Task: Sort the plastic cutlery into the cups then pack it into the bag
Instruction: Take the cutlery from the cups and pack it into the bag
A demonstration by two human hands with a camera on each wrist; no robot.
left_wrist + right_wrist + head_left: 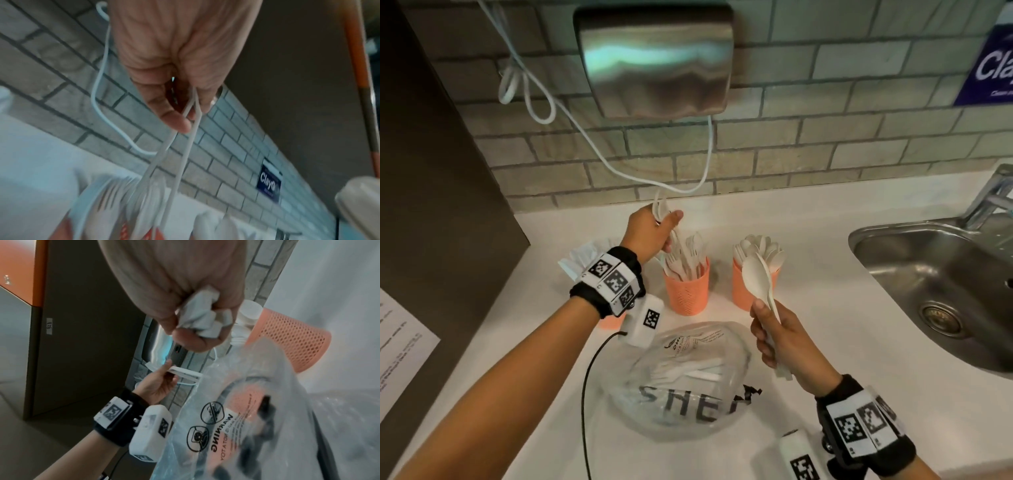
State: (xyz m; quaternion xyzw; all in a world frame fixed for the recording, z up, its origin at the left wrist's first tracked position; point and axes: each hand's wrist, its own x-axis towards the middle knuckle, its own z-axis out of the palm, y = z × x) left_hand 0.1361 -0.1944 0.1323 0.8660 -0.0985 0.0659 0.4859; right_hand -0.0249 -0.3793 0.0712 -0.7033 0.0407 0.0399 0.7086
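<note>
My left hand (669, 228) pinches two thin white cutlery pieces (660, 209) above the orange cup of forks (686, 291). In the left wrist view their shafts (180, 154) run from my fingers down to that cup (115, 211). My right hand (765, 325) grips a small bunch of white spoons (755, 277), bowls up, in front of the orange cup of spoons (739, 291). Their handle ends (203, 318) stick out of my fist. A clear plastic bag (688, 377) with white cutlery inside lies on the counter between my arms.
A third orange cup (609, 322) sits half hidden behind my left wrist, with white napkins (582, 253) beyond it. A steel sink (945, 284) and faucet (993, 195) are at the right. A wall dispenser (654, 58) and white cable (592, 144) hang above; a dark cabinet (431, 171) stands left.
</note>
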